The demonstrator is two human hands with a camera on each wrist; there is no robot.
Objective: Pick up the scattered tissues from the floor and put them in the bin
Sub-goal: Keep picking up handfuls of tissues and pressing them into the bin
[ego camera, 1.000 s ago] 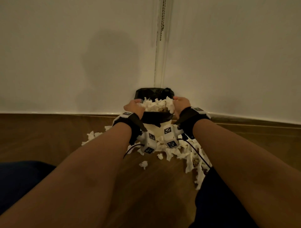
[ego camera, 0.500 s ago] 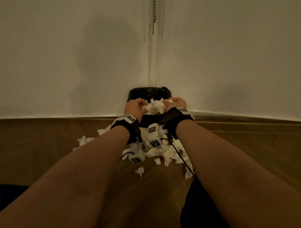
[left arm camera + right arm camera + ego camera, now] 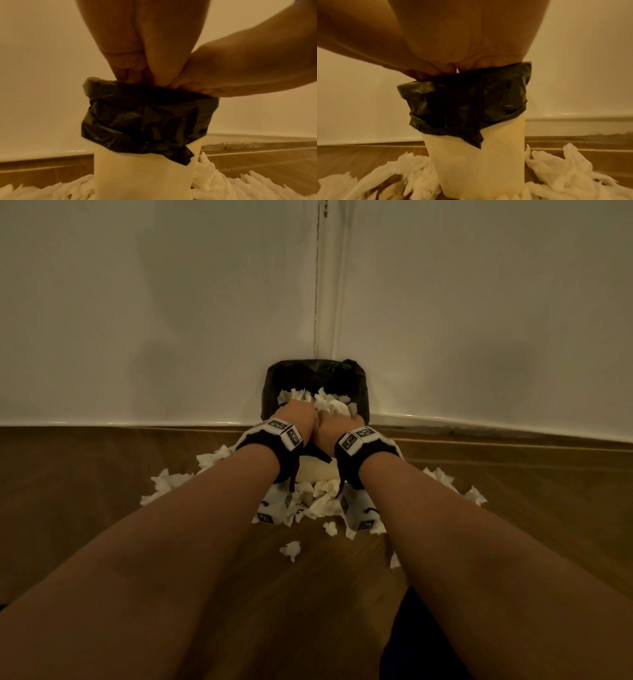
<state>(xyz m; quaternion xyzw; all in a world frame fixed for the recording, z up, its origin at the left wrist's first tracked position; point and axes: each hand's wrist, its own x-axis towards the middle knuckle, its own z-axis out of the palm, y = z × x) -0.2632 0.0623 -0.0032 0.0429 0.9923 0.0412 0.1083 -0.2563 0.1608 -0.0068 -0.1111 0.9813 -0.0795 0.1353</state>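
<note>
A small white bin (image 3: pixel 317 470) lined with a black bag (image 3: pixel 308 373) stands in the corner of the room. My left hand (image 3: pixel 295 417) and right hand (image 3: pixel 334 422) sit side by side in its mouth, fingers curled down onto a wad of white tissues (image 3: pixel 330 402) that fills the top. The fingertips are hidden below the bag's rim (image 3: pixel 145 88); the right wrist view shows the same at the rim (image 3: pixel 471 75). Several torn tissues (image 3: pixel 318 501) lie on the floor around the bin's base (image 3: pixel 142 175), on both sides (image 3: pixel 565 169).
White walls meet behind the bin, with a vertical strip (image 3: pixel 327 285) in the corner and a skirting board (image 3: pixel 479 426) along the wooden floor (image 3: pixel 85 491). A stray tissue scrap (image 3: pixel 291 549) lies nearer me. My dark-clothed knee (image 3: pixel 428 645) is at bottom right.
Both hands carried the tissue wad from above the bin's front edge forward and down into its mouth, closing together until they touch. The head view has tipped downward.
</note>
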